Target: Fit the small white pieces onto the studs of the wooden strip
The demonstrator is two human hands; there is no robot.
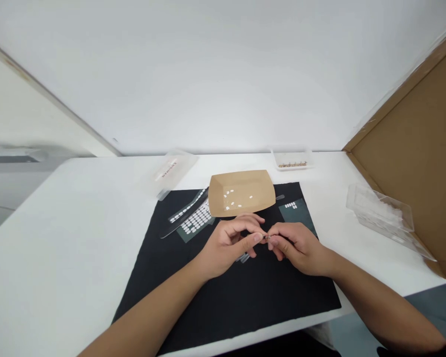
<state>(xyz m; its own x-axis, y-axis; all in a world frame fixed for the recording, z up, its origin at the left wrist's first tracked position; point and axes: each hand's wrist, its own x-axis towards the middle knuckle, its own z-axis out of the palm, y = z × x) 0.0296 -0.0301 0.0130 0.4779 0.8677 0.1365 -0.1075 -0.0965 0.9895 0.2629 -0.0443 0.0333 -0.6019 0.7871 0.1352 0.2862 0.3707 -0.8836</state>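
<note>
Both hands meet over the black mat (223, 297), fingertips pinched together. My left hand (232, 240) and my right hand (295, 245) both grip one tiny dark piece (267, 237) between thumb and fingers; it is too small to name. Just beyond the hands stands a brown paper tray (260, 198) with several small white pieces (232, 199) in it. Two dark sheets dotted with white pieces lie on the mat, one at the left (195, 223) and one at the right (293, 208). A small clear item (244, 258) rests under the left fingers.
A clear plastic box (171, 171) lies at the back left. A shallow clear tray (292, 158) with small brown parts stands at the back. Another clear plastic tray (384, 218) sits at the right beside a cardboard panel (412, 144). A white wall backs the table (59, 238).
</note>
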